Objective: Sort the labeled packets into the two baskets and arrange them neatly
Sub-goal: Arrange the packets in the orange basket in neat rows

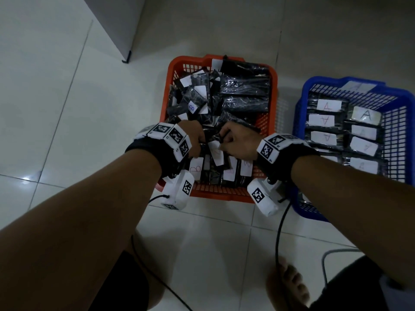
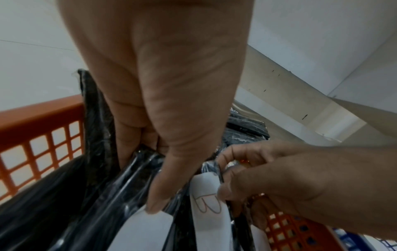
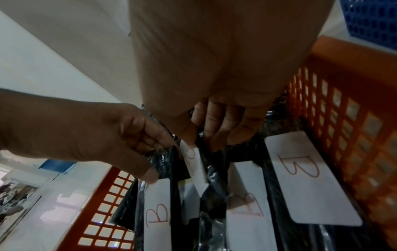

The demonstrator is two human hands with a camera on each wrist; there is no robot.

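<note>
Pale floor tiles (image 1: 67, 108) and cabinet corner

A black cable (image 1: 279, 232) trailed over the glossy tiles; the grey cabinet (image 1: 112, 19) stood at upper left.

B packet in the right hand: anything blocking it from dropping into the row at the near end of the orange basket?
Partly. The right hand pinches the tilted B packet over upright B packets packed close together; the left hand grips neighbouring packets. No open slot shows in the orange basket.

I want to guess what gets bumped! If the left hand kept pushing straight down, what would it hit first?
Probably the black packets standing in the orange basket: the left hand already grips their tops, pointing down into them. Depth below is unclear.
</note>
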